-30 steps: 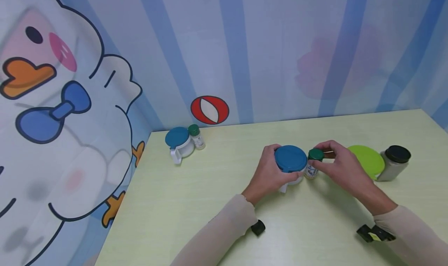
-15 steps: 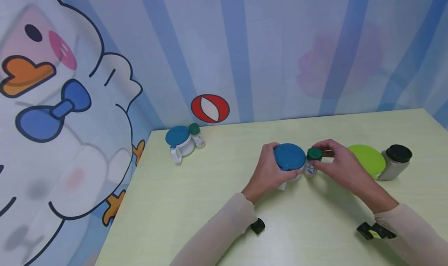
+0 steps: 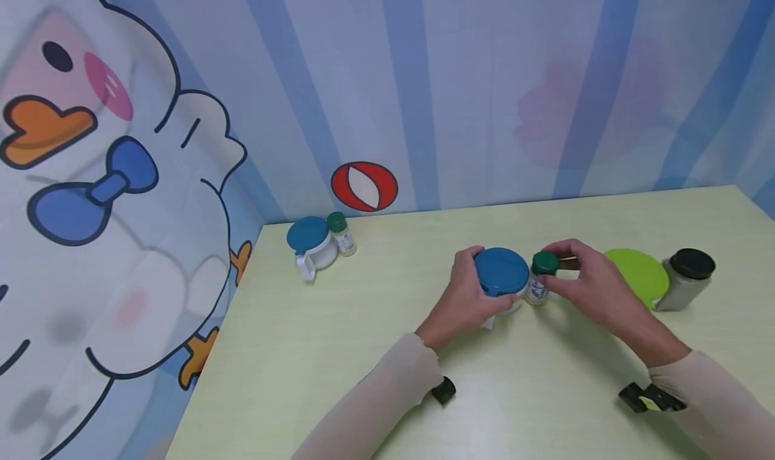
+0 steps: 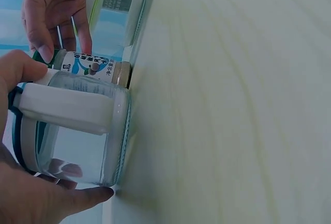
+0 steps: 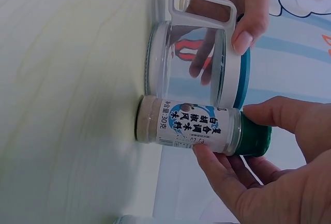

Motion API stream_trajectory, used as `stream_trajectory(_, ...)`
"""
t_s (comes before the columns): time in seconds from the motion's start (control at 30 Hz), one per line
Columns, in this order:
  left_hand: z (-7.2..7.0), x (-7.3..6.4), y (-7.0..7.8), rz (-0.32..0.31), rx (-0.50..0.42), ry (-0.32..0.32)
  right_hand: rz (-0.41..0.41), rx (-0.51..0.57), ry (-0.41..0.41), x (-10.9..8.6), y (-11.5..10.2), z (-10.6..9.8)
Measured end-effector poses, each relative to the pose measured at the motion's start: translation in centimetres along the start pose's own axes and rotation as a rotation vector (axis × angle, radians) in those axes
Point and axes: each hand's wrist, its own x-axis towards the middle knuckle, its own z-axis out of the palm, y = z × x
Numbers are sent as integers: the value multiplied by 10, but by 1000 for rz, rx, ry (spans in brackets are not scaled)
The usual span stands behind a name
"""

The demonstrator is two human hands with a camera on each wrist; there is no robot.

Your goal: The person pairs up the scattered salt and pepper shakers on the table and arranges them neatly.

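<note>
Right of centre in the head frame, the left hand (image 3: 466,297) clasps the blue-lidded jar (image 3: 501,272) and the right hand (image 3: 596,290) pinches the green-capped bottle (image 5: 201,125) near its top. That bottle stands on the counter (image 3: 272,352), long axis upright, between the hands and just right of the jar; the right hand is nearer. Farthest back, left of centre, stand a matching jar (image 3: 307,233) and matching bottle (image 3: 346,243).

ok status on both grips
Left grip holds blue-lidded jar. Right grip pinches green-capped shaker. Both containers upright, side by side. Nothing visible between them.
</note>
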Motion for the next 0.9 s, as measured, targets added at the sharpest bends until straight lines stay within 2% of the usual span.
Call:
stream_trajectory(0.4, 2, 0, 1, 16, -5, 30, -20, -17, 13, 1, 2, -1)
stream_trajectory(0.73, 3, 0, 4, -15, -5, 30, -36, -20, 26, 3, 3, -1)
stream_trajectory(0.9, 3, 0, 3, -11, -11, 29, -30, -23, 26, 2, 3, 0)
